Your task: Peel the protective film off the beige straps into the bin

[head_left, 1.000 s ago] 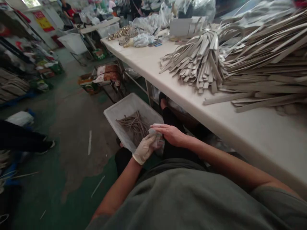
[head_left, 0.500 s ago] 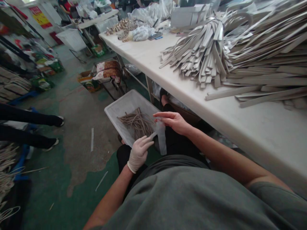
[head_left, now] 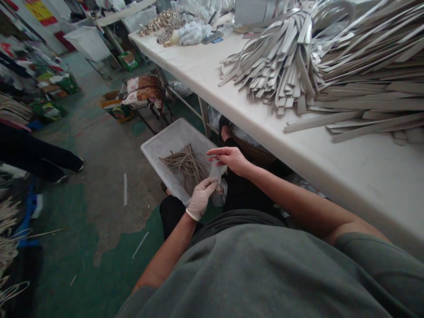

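My left forearm rises from the lower edge of the view, angled forward and to the right, and ends in a gloved left hand (head_left: 202, 195) held low in front of my waist. The glove is pale and thin, reaching to the wrist. The left fingers and thumb are closed together on the lower part of a translucent piece (head_left: 215, 170), soft in appearance; its exact nature I cannot tell. My right forearm comes in from the right, running alongside the table (head_left: 185, 59), and the bare right hand (head_left: 233, 160) is slightly farther forward than the left. Its index finger is extended to the left and the fingers below it are bent, at the upper end of the translucent piece; whether they grip it or merely touch it I cannot tell. The translucent piece is thus located between my two hands, by the near right side of a white bin (head_left: 154, 149). Inside the bin lie loose, narrow brown strips (head_left: 185, 164). On the table, to the right, grey flat straps (head_left: 281, 66) are heaped, well apart from both hands.
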Tool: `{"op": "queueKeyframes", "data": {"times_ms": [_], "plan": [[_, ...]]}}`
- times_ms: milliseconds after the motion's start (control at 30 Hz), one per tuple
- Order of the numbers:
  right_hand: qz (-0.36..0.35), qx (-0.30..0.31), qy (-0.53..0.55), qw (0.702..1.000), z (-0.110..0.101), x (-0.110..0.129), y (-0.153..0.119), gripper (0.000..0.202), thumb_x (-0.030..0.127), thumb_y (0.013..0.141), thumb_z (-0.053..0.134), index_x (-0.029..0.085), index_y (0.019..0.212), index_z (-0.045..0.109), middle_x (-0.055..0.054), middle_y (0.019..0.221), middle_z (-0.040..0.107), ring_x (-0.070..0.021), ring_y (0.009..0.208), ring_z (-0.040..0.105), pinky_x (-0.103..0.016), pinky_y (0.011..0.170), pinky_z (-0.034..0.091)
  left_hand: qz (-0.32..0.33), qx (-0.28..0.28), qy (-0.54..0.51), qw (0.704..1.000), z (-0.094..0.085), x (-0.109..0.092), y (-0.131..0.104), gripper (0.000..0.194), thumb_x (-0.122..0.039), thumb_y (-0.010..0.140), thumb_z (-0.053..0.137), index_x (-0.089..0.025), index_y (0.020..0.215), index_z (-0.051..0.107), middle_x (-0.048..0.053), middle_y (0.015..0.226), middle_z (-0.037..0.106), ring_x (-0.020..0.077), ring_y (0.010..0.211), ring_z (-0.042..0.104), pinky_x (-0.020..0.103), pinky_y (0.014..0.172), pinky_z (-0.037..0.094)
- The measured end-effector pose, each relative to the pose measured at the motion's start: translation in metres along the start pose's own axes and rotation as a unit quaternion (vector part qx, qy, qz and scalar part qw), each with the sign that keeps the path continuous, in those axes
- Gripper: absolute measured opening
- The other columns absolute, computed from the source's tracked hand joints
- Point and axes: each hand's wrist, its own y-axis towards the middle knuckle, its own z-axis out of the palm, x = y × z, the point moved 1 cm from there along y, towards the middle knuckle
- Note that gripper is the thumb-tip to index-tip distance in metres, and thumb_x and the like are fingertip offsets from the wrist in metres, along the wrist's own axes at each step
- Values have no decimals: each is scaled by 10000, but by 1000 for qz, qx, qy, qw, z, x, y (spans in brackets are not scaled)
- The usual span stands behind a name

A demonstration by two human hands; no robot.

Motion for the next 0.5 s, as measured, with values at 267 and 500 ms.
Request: {"op": "queueKeyframes", "data": {"times_ms": [267, 500], "plan": [[36, 19, -17, 999, -1, -14, 7, 301, 93, 731, 532, 159, 912, 763, -27, 869, 742, -160, 851, 700, -194, 625, 520, -124, 79, 98, 984, -8, 15, -19, 569, -508, 661, 801, -104, 1048, 693, 52, 694, 668, 136, 588, 588, 238, 573, 439], [27, 68, -136, 988, 5, -23, 0, 397, 22, 736, 474, 156, 964, 769, -13, 784, 734, -158, 747, 702, -197, 591, 509, -186, 149, 133, 962, -15, 48, -9, 592, -672, 582, 784, -130, 814, 737, 68, 579, 636, 176, 542, 559, 309, 587, 423]]}}
